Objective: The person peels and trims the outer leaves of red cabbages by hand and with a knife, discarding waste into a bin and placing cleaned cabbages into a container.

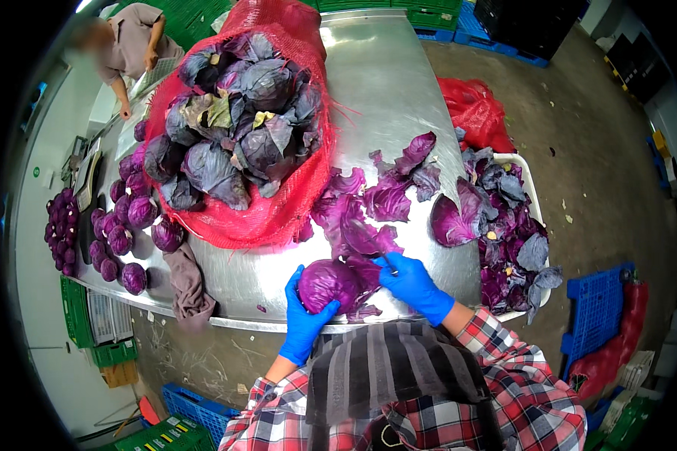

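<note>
My left hand (302, 319), in a blue glove, is wrapped round the left and lower side of a trimmed red cabbage (329, 286) at the table's near edge. My right hand (416, 287), also gloved in blue, is closed just right of it. From its fingers sticks a thin dark piece, apparently a knife (387, 262); most of it is hidden. Between the hands a loose leaf (364, 273) lies against the cabbage. More purple leaves (385, 200) are strewn on the metal table (384, 75) beyond. A red mesh sack (305, 197) of untrimmed cabbages (217, 171) lies open at the far left.
Peeled cabbages (135, 278) and a brown cloth (189, 284) are on the table's left part. A white bin (536, 197) heaped with leaves stands at the right edge, near another red sack (475, 113). Blue pallets (596, 310) stand on the floor. Another person (132, 49) is at far left.
</note>
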A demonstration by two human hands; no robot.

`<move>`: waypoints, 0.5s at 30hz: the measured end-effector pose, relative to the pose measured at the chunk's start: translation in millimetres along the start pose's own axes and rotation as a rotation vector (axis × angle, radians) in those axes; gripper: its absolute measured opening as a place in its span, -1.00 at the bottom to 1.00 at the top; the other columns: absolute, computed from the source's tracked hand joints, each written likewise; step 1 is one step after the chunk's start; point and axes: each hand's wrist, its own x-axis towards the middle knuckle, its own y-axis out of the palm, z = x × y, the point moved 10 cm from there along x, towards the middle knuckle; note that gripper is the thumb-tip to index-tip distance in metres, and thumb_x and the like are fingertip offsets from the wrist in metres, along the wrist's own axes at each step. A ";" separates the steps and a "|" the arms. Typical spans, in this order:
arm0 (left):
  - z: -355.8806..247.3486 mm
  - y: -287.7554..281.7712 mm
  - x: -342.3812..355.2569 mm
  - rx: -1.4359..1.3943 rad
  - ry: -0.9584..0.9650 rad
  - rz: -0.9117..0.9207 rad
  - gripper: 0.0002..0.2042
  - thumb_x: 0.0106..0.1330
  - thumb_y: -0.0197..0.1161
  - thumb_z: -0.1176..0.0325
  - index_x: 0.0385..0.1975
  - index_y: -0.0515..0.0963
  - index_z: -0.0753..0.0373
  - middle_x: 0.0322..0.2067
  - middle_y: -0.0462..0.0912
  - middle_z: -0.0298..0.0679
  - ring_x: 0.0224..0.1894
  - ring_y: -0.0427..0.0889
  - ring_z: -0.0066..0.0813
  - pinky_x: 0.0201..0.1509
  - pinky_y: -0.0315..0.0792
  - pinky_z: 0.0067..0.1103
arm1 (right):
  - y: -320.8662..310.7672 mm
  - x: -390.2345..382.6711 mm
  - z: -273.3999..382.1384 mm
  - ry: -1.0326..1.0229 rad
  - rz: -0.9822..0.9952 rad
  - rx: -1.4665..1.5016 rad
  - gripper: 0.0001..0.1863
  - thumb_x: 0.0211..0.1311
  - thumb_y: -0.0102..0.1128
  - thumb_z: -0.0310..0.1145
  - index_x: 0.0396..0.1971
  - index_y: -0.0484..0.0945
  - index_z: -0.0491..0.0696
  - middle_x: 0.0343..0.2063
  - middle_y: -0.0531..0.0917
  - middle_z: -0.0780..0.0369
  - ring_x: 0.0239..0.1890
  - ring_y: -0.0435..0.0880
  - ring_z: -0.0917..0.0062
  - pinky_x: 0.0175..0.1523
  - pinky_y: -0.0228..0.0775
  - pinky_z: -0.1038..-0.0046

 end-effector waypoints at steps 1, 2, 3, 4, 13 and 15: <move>7.5 -5.9 -0.2 -0.047 -0.017 -0.020 -0.12 -0.07 0.50 0.25 0.25 0.11 0.27 0.21 0.19 -0.13 0.21 0.27 -0.31 0.29 0.22 -0.43 | -11.9 -2.8 -9.1 0.094 -0.018 0.031 -0.70 0.13 0.12 -0.40 -0.11 0.52 -0.10 -0.28 0.66 0.09 -0.32 0.67 0.40 -0.21 0.49 0.42; 12.4 -10.0 0.4 -0.096 -0.035 -0.034 -0.13 -0.06 0.49 0.26 0.26 0.11 0.27 0.22 0.18 -0.13 0.22 0.26 -0.32 0.29 0.21 -0.44 | -28.5 -5.4 -17.6 0.191 -0.043 0.060 -0.70 0.14 0.12 -0.40 -0.10 0.52 -0.10 -0.27 0.66 0.09 -0.32 0.67 0.41 -0.20 0.49 0.43; 16.7 -13.2 -0.3 -0.152 -0.071 -0.037 -0.14 -0.05 0.48 0.27 0.26 0.11 0.27 0.22 0.19 -0.14 0.22 0.26 -0.32 0.29 0.21 -0.44 | -42.2 -7.4 -29.8 0.290 -0.061 0.093 -0.69 0.14 0.12 -0.40 -0.09 0.52 -0.10 -0.26 0.66 0.10 -0.32 0.67 0.42 -0.18 0.49 0.44; 20.2 -15.7 0.5 -0.207 -0.106 -0.040 -0.14 -0.05 0.48 0.27 0.26 0.12 0.27 0.21 0.20 -0.14 0.22 0.27 -0.32 0.30 0.20 -0.44 | -62.4 -1.1 -27.8 0.223 -0.090 -0.051 -0.69 0.14 0.11 -0.40 -0.08 0.52 -0.10 -0.23 0.65 0.10 -0.30 0.66 0.42 -0.17 0.49 0.45; 27.2 20.5 6.1 -0.765 -0.341 0.268 -0.20 0.16 0.11 -0.14 0.32 0.08 0.22 0.23 0.27 -0.08 0.26 0.29 -0.19 0.35 0.14 -0.29 | 37.5 29.6 86.6 -0.084 0.652 -0.178 -0.29 0.09 0.01 -0.47 0.33 0.11 0.08 0.22 0.34 0.10 0.14 0.46 0.32 0.16 0.32 0.35; 33.6 19.1 5.5 -0.814 -0.405 0.242 -0.23 0.21 0.01 -0.19 0.31 0.09 0.21 0.24 0.27 -0.07 0.25 0.30 -0.17 0.33 0.17 -0.24 | 39.3 37.8 87.6 -0.299 0.539 -0.271 -0.43 0.15 0.07 -0.46 0.22 0.25 -0.03 0.04 0.49 0.13 -0.02 0.55 0.42 0.06 0.39 0.43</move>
